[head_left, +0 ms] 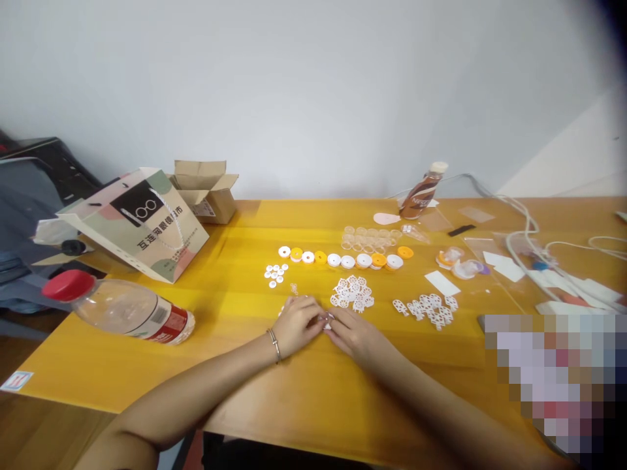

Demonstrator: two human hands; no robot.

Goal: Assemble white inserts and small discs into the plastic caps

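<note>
My left hand (297,324), with a bracelet at its wrist, meets my right hand (356,335) over the near middle of the table. Both have their fingers pinched around a small white piece (328,324), mostly hidden by the fingertips. Just beyond them lies a pile of white openwork plastic pieces (351,294). A second pile of similar white pieces (431,309) is further right. Small white discs (276,275) are grouped beyond my left hand, near a few tiny clear parts (294,288). A row of white and orange round pieces (347,261) stretches behind the piles.
Clear cups (371,239) stand behind the row, near a brown drink bottle (422,192). To the left are a large red-capped bottle (127,310) lying down, a paper bag (147,222) and an open cardboard box (210,192). White cables (526,228) and cards (442,283) lie right.
</note>
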